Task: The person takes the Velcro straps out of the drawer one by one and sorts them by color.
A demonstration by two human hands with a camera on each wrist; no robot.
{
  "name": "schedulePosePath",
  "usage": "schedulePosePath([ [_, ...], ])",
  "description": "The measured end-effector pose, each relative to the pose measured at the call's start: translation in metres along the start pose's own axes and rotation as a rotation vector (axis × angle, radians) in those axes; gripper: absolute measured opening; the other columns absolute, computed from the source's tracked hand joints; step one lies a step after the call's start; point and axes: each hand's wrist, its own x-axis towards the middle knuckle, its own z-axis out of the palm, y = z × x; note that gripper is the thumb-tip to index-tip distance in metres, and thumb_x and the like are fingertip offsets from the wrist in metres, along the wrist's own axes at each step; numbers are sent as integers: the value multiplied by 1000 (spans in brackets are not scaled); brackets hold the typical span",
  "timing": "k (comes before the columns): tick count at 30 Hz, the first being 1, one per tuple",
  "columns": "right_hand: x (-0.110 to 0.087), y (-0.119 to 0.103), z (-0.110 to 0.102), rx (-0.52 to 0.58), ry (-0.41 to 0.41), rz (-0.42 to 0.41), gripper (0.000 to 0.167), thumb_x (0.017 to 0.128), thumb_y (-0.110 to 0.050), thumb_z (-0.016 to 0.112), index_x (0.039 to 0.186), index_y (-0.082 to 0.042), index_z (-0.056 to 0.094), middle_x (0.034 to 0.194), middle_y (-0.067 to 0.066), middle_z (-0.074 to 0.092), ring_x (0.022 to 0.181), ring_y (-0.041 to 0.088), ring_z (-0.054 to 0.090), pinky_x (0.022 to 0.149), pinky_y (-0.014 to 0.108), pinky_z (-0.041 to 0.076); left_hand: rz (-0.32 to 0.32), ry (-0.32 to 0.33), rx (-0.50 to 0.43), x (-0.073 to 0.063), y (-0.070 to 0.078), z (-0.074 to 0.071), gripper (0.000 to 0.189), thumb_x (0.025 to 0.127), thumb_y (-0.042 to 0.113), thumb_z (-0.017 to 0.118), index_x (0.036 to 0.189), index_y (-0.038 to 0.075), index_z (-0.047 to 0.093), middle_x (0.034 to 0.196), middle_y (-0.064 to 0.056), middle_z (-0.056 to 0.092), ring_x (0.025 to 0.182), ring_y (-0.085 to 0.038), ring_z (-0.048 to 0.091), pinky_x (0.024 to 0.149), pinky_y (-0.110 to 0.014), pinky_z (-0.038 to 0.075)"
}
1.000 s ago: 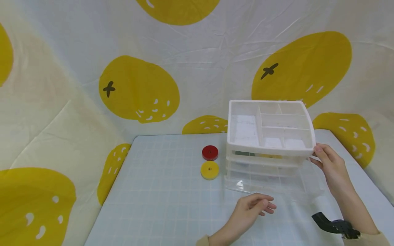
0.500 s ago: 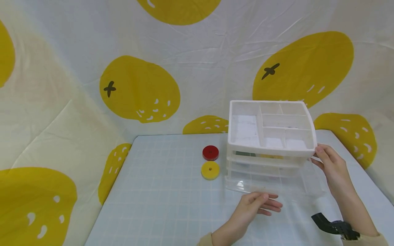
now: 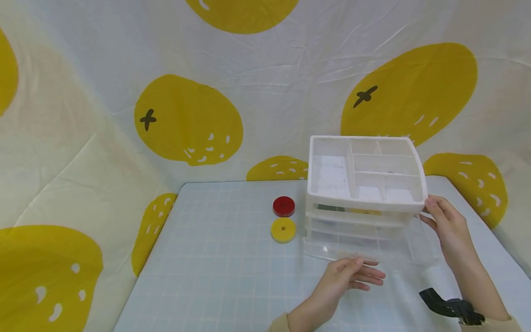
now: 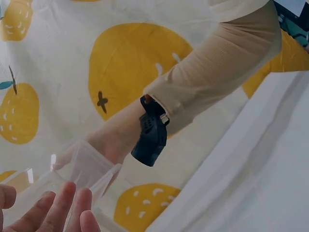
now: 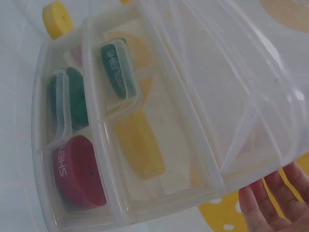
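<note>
A white plastic drawer organizer (image 3: 367,191) with a divided top stands on the table, and its clear bottom drawer (image 3: 344,249) is pulled out toward me. My left hand (image 3: 338,283) is at the front of that drawer, fingers extended; whether they touch it is hard to tell. In the left wrist view, the fingers (image 4: 60,210) appear in front of the clear plastic. My right hand (image 3: 450,226) rests against the organizer's right side near the top front corner, fingertips on the wall. Through the upper drawers, the right wrist view shows a red disc (image 5: 82,171) and a green disc (image 5: 75,96).
Left of the organizer, a red disc (image 3: 284,206) lies behind a yellow disc (image 3: 283,230) on the pale checked table (image 3: 207,258). A fruit-patterned cloth (image 3: 269,106) hangs behind the table. A black wrist mount (image 3: 452,306) is on my right forearm.
My left hand has shifted slightly right and up to the drawer front, its fingers straightening. My right hand and the organizer look unchanged.
</note>
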Motion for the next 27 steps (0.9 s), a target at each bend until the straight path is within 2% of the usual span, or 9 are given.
schedulePosePath([
  [5,1,0,-1,-12,-2,0,21,102,-25,44,121,-24,54,114,-20,53,99,-9,52,78,-1,43,-6,17,8,3,5,-1,40,98,44,47,117,17,68,114,-13,71,98,-12,71,80,-24,55],
  [11,2,0,1,-39,8,2,27,101,-30,45,125,-21,54,115,-19,53,101,-8,52,79,-1,43,18,24,10,9,9,-2,38,99,41,47,116,16,69,115,-17,69,100,-14,70,80,-23,55],
  [23,3,2,-1,-136,12,26,31,101,-35,43,128,-21,52,116,-23,51,103,-10,50,76,-2,42,62,48,44,30,15,-6,41,98,43,47,116,13,69,114,-15,70,98,-11,70,82,-25,54],
  [27,2,3,-1,-75,4,1,29,101,-31,45,126,-20,54,116,-21,53,103,-8,51,77,-2,43,63,64,55,37,17,-7,41,99,43,46,116,14,69,113,-12,71,97,-11,70,83,-26,54],
])
